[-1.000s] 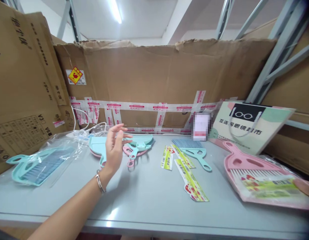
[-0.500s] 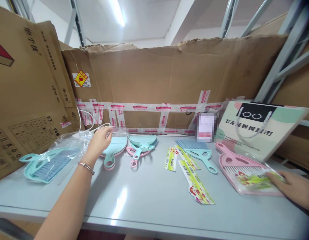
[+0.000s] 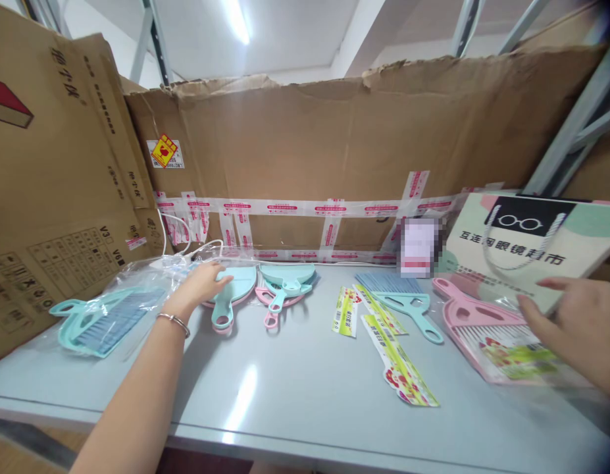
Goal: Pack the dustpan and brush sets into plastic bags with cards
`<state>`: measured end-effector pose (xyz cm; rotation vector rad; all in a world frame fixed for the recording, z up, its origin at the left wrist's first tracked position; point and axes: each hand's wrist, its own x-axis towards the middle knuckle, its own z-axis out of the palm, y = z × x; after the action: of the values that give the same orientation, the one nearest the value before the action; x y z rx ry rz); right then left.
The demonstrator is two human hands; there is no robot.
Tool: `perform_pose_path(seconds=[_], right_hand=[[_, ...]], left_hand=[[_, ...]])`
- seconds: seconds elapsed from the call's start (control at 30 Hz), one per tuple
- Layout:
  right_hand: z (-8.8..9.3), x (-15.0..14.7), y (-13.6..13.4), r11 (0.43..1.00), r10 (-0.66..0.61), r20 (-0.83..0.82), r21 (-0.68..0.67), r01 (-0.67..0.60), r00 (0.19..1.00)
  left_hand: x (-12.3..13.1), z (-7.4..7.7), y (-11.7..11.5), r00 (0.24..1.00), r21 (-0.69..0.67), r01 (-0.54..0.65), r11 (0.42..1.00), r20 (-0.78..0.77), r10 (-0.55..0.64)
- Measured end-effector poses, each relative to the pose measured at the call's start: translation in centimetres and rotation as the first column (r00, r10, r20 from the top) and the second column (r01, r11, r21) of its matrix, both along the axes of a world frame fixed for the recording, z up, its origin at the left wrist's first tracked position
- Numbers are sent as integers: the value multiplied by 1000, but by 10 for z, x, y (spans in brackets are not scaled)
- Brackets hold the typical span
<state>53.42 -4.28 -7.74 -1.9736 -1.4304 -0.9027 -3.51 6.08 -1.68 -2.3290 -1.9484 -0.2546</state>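
My left hand lies at the left edge of a turquoise dustpan, its fingers partly spread and seemingly touching it. Pink plastic shows under that dustpan. My right hand, thumb and fingers apart, hovers over a bagged pink dustpan with a white-bristled brush in it and a yellow-green label card. Just right of the left hand's dustpan sits a small turquoise dustpan-and-brush stack, with pink beneath. To the left, a turquoise dustpan with a blue-bristled brush is in clear plastic.
Several yellow-green label cards lie near a loose turquoise brush on the grey table. A paper bag leans at the right. Cardboard boxes wall the back and left; white cables run behind.
My left hand has come down onto the turquoise dustpan. My right hand has let go of the bagged label card and lifted off the pink dustpan. The view has shifted slightly.
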Motion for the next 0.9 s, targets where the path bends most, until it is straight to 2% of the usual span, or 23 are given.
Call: perform_pose_path(seconds=[0.03,0.1,0.2,0.3,0.4,0.5,0.57,0.63,0.73,0.83,0.9], right_hand=[[12,-20,1,999,48,17,17,-49,999],[33,-59,6,969,247,-19,23,-247,969],[50,-108,18,851,522,-134,12,-525,843],[51,-144,33,729,663,-242,-7,-684,709],[46,-166,44,644,723,-296,-39,-764,625],[37,-173,48,630,714,-377,-23,-776,590],[31,-170,47,651,672,-468,5,-759,574],[24,-162,46,690,612,-560,34,-723,558],[19,-152,47,727,557,-670,108,-678,491],[22,-157,48,686,578,-753,241,-686,314],[29,-168,48,645,575,-795,296,-705,192]], left_hand=[[9,-1,-2,998,13,68,998,9,-68],[28,-6,-8,974,43,221,974,41,-223],[58,-17,-14,897,84,426,901,94,-432],[80,-28,-14,846,96,519,850,83,-526],[90,-31,-11,857,103,513,852,-15,-515],[91,-25,-10,873,147,487,861,-103,-476],[87,-18,-12,872,221,483,847,-33,-489],[82,-8,-17,835,304,474,826,143,-532],[73,8,-28,668,416,400,817,478,-570],[67,21,-42,447,428,356,831,703,-554],[66,26,-49,327,415,445,793,750,-575]])
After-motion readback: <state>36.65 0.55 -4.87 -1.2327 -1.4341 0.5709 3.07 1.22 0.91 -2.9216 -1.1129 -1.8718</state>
